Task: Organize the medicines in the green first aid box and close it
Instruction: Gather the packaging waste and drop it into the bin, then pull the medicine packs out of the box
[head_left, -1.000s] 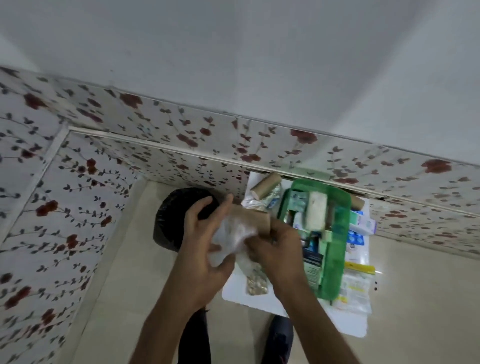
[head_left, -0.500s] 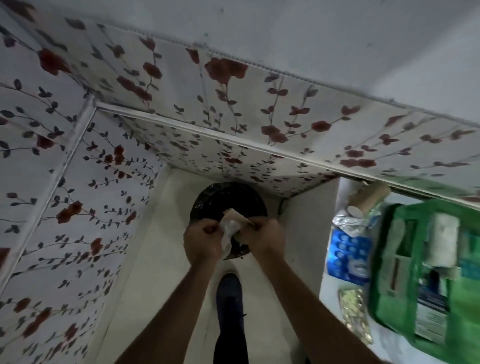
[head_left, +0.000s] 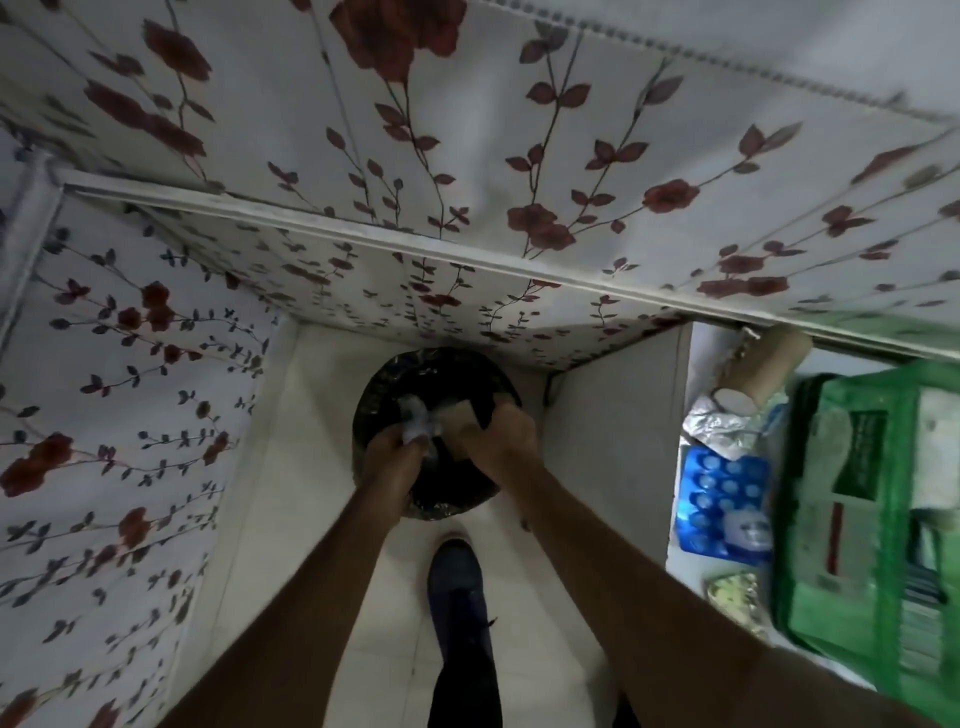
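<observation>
The green first aid box (head_left: 852, 499) lies open at the right on a white table (head_left: 691, 566), translucent, packed with cartons; left hand (head_left: 397, 452) pinches crumpled plastic (head_left: 415, 415), right hand (head_left: 498, 436) grips a tan roll (head_left: 460, 418), both over a black bin (head_left: 441, 379).

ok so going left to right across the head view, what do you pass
floral wall panel → left hand → right hand, both over the black bin → blue blister pack → green first aid box

no readable text, labels on packets too blurred
</observation>
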